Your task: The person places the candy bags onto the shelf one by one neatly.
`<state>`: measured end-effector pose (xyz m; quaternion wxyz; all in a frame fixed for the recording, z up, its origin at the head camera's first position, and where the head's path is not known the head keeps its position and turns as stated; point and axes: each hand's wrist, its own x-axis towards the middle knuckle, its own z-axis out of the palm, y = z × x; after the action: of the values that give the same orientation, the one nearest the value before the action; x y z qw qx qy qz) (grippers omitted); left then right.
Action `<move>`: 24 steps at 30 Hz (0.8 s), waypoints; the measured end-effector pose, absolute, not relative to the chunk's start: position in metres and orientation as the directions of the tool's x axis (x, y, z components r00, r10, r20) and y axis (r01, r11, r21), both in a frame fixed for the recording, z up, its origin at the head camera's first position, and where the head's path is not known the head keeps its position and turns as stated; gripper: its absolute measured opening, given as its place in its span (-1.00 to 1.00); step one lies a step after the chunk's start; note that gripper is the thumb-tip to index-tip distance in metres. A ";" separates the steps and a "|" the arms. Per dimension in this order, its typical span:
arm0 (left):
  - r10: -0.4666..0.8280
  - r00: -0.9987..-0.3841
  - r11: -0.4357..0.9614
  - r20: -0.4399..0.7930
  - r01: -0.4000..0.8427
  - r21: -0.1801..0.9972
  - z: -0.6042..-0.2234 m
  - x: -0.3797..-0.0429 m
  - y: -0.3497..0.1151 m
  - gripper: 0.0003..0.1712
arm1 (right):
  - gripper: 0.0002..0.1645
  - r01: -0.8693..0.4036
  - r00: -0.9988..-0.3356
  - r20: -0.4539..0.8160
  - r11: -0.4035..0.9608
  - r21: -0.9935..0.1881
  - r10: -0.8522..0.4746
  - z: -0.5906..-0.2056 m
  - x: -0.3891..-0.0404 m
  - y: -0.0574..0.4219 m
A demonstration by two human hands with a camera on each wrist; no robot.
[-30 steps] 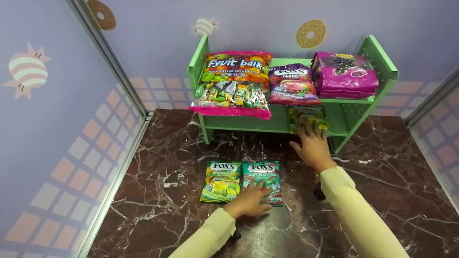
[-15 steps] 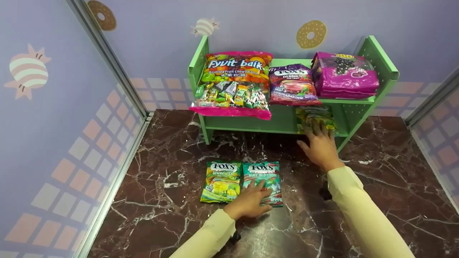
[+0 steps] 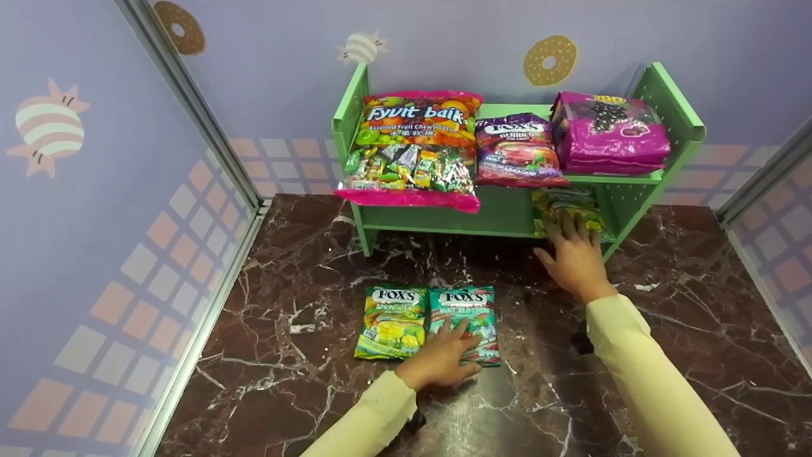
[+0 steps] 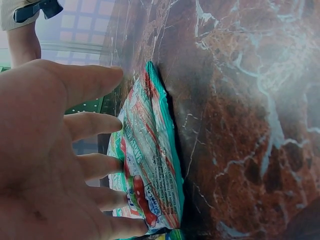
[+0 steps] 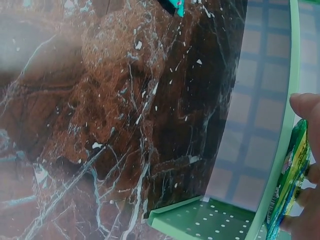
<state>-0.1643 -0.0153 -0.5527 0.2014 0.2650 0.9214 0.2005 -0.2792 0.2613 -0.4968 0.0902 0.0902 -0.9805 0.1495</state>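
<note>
My left hand (image 3: 441,362) rests with spread fingers on a teal Fox's Mint Blossom candy bag (image 3: 466,303) lying flat on the floor. In the left wrist view its fingertips touch the bag's face. Beside it on the left lies a yellow-green Fox's Spring Tea candy bag (image 3: 391,324). My right hand (image 3: 577,263) reaches to the lower shelf, its extended fingers on another yellow-green candy bag (image 3: 566,200) near the right end. That bag's lower part is covered by the fingers. At the right wrist view's edge only part of the hand and the bag (image 5: 290,175) show.
A green two-tier shelf (image 3: 431,219) stands at the back wall. Its upper level carries a Fyvit baik candy bag (image 3: 412,136), a purple Fox's Berries bag (image 3: 517,149) and a magenta bag (image 3: 609,136). Patterned walls enclose the marbled floor (image 3: 292,355).
My right hand has slid the yellow-green bag to the right along the lower shelf, closer to the side panel. The left hand and both floor bags stay where they were.
</note>
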 end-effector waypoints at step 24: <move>0.563 -0.801 0.727 -0.205 0.362 0.583 -0.560 -0.164 -0.022 -0.35 | -0.22 -0.195 -0.964 0.233 0.933 -0.304 -0.125 -0.495 -0.277 0.277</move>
<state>-0.1638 -0.0220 -0.5596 0.1874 0.2539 0.9102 0.2681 -0.2768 0.2766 -0.4947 0.1054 0.0818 -0.9774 0.1642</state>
